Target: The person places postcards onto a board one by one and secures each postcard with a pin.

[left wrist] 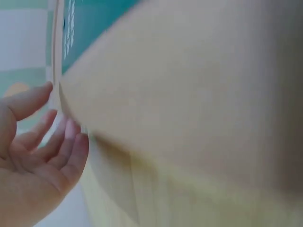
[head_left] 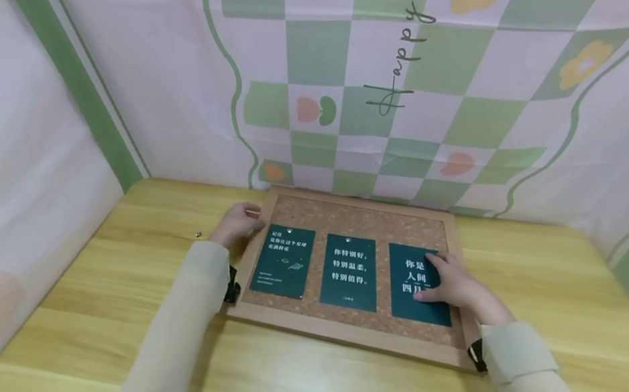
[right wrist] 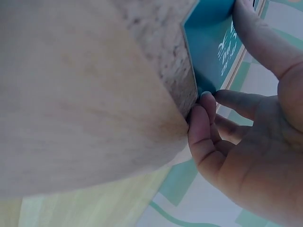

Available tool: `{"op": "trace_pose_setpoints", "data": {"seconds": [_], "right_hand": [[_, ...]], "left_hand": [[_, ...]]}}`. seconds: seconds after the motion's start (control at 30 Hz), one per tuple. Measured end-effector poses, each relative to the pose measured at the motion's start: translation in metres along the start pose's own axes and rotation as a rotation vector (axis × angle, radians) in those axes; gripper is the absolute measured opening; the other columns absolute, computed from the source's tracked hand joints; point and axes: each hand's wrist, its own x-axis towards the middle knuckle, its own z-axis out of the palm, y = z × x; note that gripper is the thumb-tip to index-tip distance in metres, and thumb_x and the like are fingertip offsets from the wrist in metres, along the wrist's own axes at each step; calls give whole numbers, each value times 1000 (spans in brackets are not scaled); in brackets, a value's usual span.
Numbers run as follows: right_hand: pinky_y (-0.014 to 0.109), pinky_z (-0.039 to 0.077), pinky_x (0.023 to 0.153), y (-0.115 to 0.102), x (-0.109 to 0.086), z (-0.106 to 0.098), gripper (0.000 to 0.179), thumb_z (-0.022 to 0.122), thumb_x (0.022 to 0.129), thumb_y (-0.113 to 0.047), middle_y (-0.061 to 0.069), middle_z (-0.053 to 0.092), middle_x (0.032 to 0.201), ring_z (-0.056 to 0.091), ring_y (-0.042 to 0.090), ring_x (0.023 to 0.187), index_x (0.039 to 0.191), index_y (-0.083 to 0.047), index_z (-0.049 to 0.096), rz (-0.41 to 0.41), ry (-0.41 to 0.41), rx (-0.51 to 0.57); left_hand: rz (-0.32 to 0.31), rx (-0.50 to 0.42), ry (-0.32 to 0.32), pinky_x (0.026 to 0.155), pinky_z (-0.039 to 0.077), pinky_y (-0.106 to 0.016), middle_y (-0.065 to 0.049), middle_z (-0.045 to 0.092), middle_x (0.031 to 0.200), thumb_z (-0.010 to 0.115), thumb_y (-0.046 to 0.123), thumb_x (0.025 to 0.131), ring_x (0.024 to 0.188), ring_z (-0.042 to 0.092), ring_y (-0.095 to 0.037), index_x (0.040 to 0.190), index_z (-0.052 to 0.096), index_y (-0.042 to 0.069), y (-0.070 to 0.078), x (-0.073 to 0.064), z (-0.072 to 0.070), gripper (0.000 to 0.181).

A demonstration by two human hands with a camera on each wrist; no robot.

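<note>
A wood-framed cork board [head_left: 323,221] lies on the table with three dark green cards in a row. Small pins show at the top of the left card [head_left: 282,266] and the middle card [head_left: 349,282]. My right hand [head_left: 456,286] holds the right card [head_left: 406,298], its thumb and fingers spread over the right part, hiding some of the white writing. In the right wrist view, this card [right wrist: 208,42] looks slightly bowed. Beside the board's left edge, my left hand [head_left: 237,224] has loosely bent fingers; its thumb touches the frame in the left wrist view.
A small shiny object, likely a pin [head_left: 198,234], lies on the wooden table [head_left: 115,302] left of the board. Behind the board hangs a green-and-white checkered cloth [head_left: 363,115]. Black wrist straps [head_left: 232,285] sit close to the frame's sides.
</note>
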Motion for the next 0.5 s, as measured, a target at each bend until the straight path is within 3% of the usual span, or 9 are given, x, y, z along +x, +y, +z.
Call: {"op": "trace_pose_setpoints", "data": {"seconds": [0.27,0.5], "right_hand": [[70,27,104,1,1,1,103,78,77,-39,45,11,145,16,63,130,144,15,21,5,-15,-1],[70,26,104,1,0,1,103,77,78,-39,44,9,145,15,63,130,144,15,19,20,-30,17]], "left_hand": [[28,86,48,106,43,-46,-25,51,136,45,18,100,122,52,-37,135,47,-5,-12,-4,-27,42],[12,70,125,104,44,-46,-26,54,132,44,16,100,122,53,-37,132,51,-6,-27,-11,-44,39]]}}
